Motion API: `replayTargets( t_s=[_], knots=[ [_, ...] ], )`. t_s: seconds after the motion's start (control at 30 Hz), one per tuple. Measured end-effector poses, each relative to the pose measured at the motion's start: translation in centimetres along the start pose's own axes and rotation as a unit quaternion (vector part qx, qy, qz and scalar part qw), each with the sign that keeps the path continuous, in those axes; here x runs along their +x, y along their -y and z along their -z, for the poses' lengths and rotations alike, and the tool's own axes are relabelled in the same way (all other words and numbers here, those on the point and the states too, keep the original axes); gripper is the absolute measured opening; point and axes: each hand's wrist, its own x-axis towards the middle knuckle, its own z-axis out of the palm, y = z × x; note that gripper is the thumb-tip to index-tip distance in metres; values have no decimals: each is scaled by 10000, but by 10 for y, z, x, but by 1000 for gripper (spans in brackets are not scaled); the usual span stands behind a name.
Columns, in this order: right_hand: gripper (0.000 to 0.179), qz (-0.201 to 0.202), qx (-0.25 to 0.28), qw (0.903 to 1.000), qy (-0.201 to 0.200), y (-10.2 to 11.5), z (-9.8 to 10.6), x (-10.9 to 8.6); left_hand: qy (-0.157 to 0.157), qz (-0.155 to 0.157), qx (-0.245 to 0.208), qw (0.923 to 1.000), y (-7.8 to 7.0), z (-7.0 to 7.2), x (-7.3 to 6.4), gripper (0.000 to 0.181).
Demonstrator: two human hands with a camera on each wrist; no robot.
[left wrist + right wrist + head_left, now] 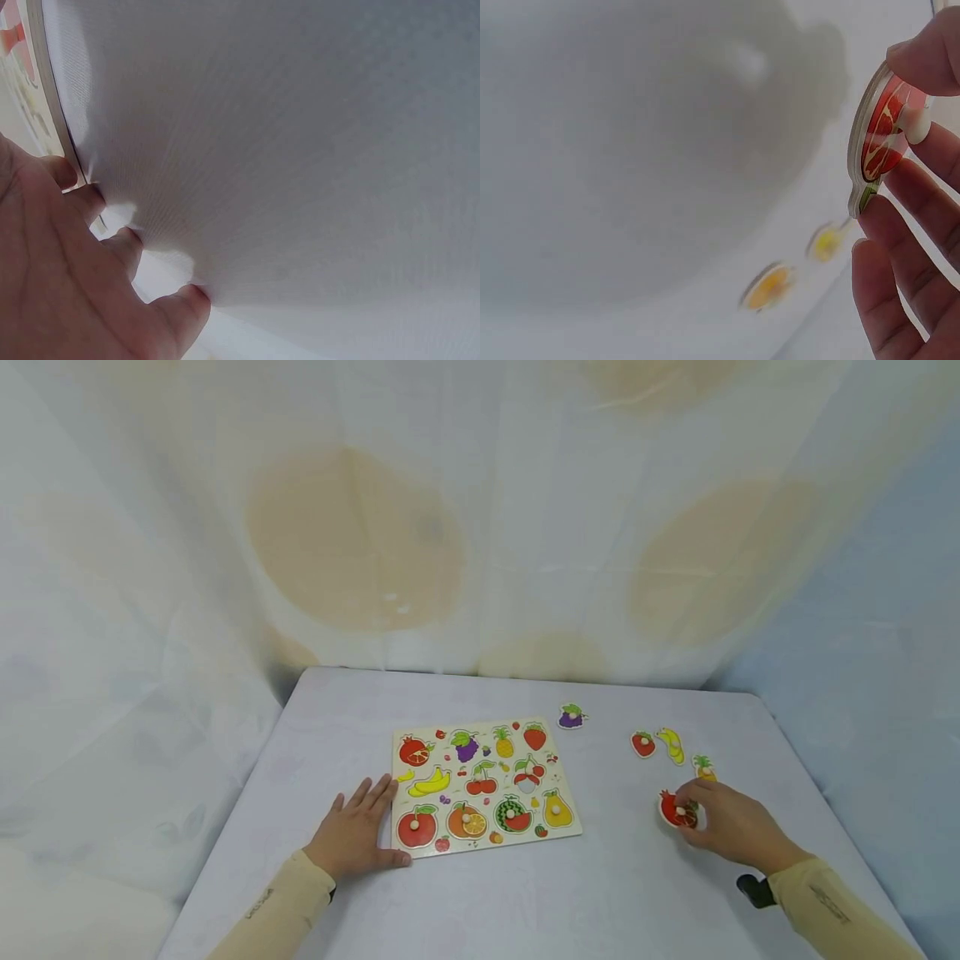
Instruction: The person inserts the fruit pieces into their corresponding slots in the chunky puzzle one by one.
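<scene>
My right hand (738,827) holds a pomegranate puzzle piece (678,810) above the right part of the table. In the right wrist view the piece (889,139) is tilted, with its white knob (915,122) between thumb and fingers. My left hand (352,831) lies with fingers spread at the left edge of the wooden fruit puzzle board (450,781), the thumb at its lower corner. In the left wrist view the fingertips (196,296) press on the white cloth beside the board's edge (60,112). Apple (416,828), orange (467,821), watermelon (513,815) and pear (557,810) pieces with knobs sit in the board's bottom row.
Loose pieces lie right of the board: grapes (572,717), a strawberry (642,744), a banana (672,747) and a pineapple (703,767) partly behind my right hand. A white cloth covers the table (540,902). Curtains (525,527) hang behind and at both sides.
</scene>
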Motion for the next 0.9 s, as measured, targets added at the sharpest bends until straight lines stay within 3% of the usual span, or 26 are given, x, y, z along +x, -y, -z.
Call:
replayTargets(
  t_s=[0.2,0.67,0.9],
  knots=[
    [35,400,130,9990,-116,24,7,24,11,10,0,10000,1,0,-1,123],
    [32,1111,251,9935,-68,102,10,93,17,48,-46,10000,0,1,-1,121],
    [32,1229,174,9923,-2,135,10,122,-29,19,-11,10000,0,-3,0,122]
  ],
)
